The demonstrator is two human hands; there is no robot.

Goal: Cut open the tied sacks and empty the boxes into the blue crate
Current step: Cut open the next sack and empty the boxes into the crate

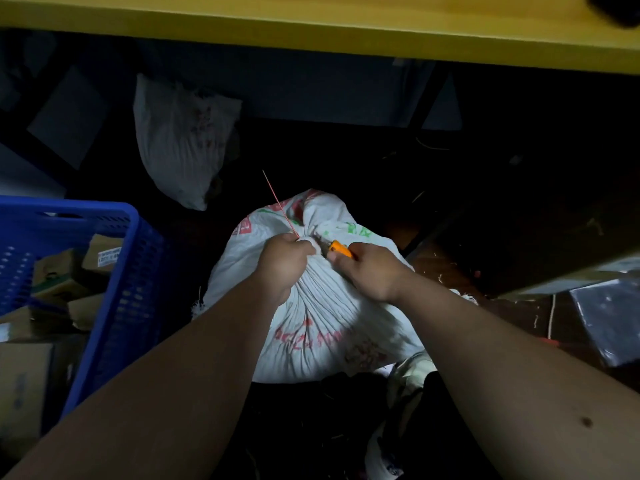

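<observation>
The left hand (285, 259) clamps its fingers on the sack (311, 306) neck at centre, while the right hand (372, 271), at three o'clock, grips the orange cutter (339, 249) pointing nine o'clock at the tie.

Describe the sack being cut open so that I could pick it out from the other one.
Start at the blue crate on the left; the tied sack bulges just right of it. Unlike the limp white sack farther back, its neck is gripped by the left hand, with the right hand holding an orange cutter there.
</observation>
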